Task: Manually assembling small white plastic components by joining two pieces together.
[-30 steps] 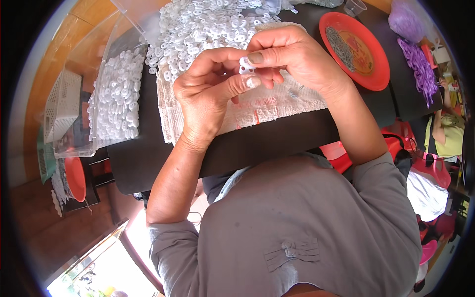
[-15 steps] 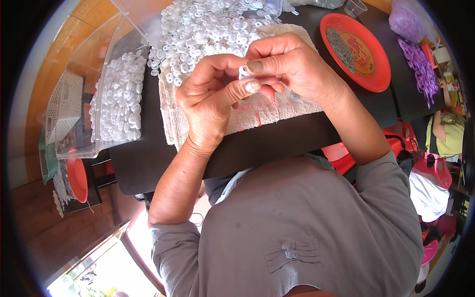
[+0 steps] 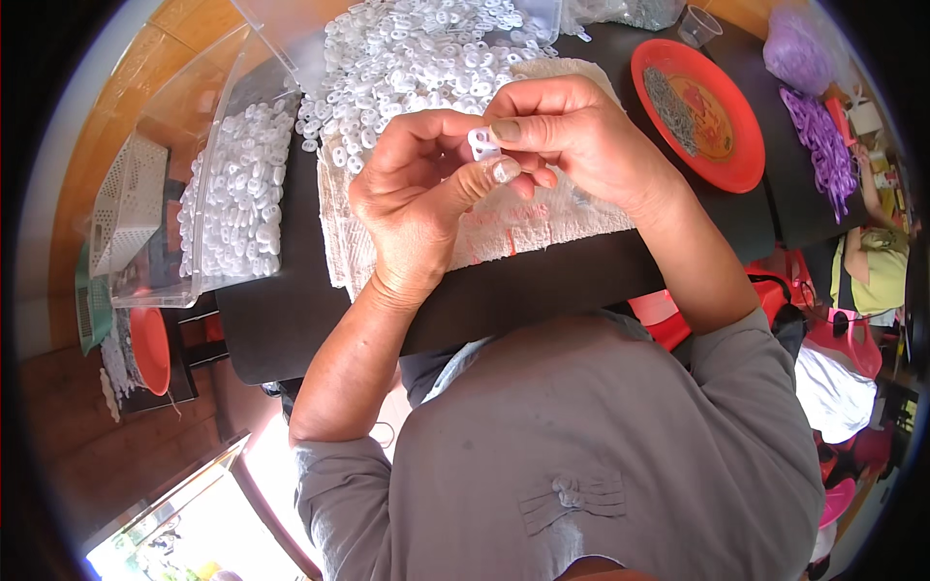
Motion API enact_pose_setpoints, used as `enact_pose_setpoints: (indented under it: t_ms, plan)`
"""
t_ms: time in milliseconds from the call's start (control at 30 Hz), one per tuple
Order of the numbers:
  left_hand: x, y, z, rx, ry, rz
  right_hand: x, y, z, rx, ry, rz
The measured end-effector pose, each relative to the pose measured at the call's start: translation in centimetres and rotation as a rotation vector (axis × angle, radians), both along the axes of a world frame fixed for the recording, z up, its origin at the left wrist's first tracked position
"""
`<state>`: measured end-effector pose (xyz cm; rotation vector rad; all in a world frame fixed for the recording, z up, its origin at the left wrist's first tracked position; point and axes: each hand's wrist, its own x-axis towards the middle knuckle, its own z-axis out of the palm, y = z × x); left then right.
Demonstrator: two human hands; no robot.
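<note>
I hold a small white plastic piece [image 3: 481, 145], with holes through it, up between my two hands, clear of the cloth below. My left hand [image 3: 412, 184] pinches it from the left and below, thumb under it and the other fingers curled behind. My right hand [image 3: 586, 136] grips its upper right edge between thumb and bent forefinger — the two thumb tips are near each other.

Beneath my hands a pale, worn cloth [image 3: 339, 218] with reddish marks lies on the dark counter [image 3: 465, 302]. To my left stands a clear plastic bin [image 3: 160, 160], partly filled with white pieces [image 3: 237, 194]. To my right, a red plate [image 3: 734, 176] carries a heap of thin grey bits [image 3: 668, 108], too fine to make out singly.

Beyond the cloth spreads a big pile of white rings [image 3: 412, 63] — many oval, with holes. A clear cup [image 3: 699, 27] stands past the plate; farther right lie purple links [image 3: 819, 150].
</note>
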<state>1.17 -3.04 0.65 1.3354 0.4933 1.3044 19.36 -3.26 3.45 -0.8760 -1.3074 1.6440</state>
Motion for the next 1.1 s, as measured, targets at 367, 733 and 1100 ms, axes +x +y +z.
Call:
enact_pose_setpoints:
  t_ms: [367,733,1100]
  plan:
    - [-0.1,-0.3,0.0,0.190,0.106,0.026,0.1,-0.1,0.0,-0.039,-0.007,0.067]
    - [-0.7,0.6,-0.7,0.307,0.141,-0.008,-0.1,0.0,-1.2,-0.083,0.103,0.111]
    - [0.5,0.7,-0.6,0.144,0.048,-0.072,0.3,0.3,-1.1,-0.036,0.039,0.026]
